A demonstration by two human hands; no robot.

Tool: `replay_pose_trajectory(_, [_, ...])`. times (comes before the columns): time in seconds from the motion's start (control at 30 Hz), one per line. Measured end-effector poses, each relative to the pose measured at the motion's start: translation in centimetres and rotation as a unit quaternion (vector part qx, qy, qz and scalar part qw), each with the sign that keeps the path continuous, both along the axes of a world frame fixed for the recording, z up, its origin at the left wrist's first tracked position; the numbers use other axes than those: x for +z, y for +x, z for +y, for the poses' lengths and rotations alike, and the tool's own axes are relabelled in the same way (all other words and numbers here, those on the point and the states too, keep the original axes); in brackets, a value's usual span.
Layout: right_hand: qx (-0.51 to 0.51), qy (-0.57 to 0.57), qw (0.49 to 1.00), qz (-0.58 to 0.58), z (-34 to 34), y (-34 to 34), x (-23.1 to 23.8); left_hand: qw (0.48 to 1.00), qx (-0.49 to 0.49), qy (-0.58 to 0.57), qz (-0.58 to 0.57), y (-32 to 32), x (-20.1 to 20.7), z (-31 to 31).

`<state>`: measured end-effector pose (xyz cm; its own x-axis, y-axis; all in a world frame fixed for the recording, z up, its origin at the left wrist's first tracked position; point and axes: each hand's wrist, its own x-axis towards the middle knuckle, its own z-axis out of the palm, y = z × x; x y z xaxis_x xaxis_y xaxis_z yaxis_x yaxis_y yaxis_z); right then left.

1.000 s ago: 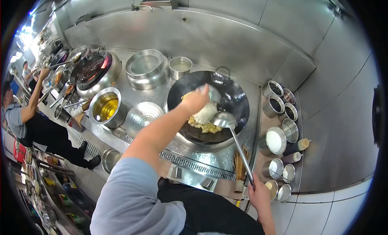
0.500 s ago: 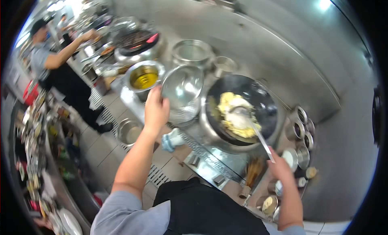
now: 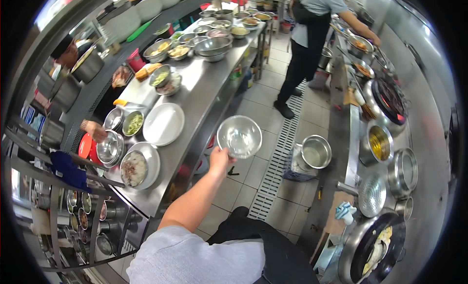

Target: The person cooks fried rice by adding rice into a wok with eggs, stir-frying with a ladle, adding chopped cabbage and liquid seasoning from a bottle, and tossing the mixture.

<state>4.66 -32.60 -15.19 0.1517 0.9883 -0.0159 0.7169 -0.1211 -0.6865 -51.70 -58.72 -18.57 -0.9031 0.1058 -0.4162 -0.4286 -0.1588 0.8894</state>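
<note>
Clearly, my left hand (image 3: 222, 160) was closed on a shiny metal bowl (image 3: 239, 136), with the fingers holding it by the near rim. The bowl was up in the air over the tiled floor (image 3: 253, 91), in the passage between the worktable (image 3: 199, 95) and the stove counter (image 3: 352, 159), and its round mouth was facing up toward me. My right hand was outside the view, so I could not tell whether it was gripping something.

At my right side, the dark wok (image 3: 398, 241) contained pale yellow food (image 3: 387, 233), and the head of a ladle (image 3: 383, 247) was lying in this food. Near the wok were a round strainer (image 3: 372, 195) with small holes and a white and blue cloth (image 3: 345, 212). Farther along the counter stood a pot (image 3: 366, 150) with yellow oil inside.

On my left, a white plate (image 3: 164, 124) lay on the worktable, just beside a bowl of green pieces (image 3: 132, 123). Another person's hand (image 3: 95, 131) was near some metal bowls (image 3: 110, 146) there. Ahead, a co-worker (image 3: 312, 45) in a dark apron was standing at the stove side, one arm stretched over the pans.
</note>
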Motion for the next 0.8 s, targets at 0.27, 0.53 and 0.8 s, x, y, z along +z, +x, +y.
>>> replay_pose_trajectory(0.27, [0.043, -0.039, 0.998, -0.006, -2.1, -9.6, -4.2, 0.969, 0.234, -0.034, 0.075, -20.3, 1.0, -4.3])
replay_pose_trajectory(0.53, [0.047, -0.051, 0.997, -0.043, -1.5, -12.1, -5.5, 0.993, -0.008, 0.119, -0.022, -10.6, -0.2, -9.5])
replay_pose_trajectory(0.8, [0.056, -0.072, 0.995, -0.041, -0.9, -13.3, -7.4, 0.942, 0.295, 0.075, -0.139, 7.7, 1.2, -29.9])
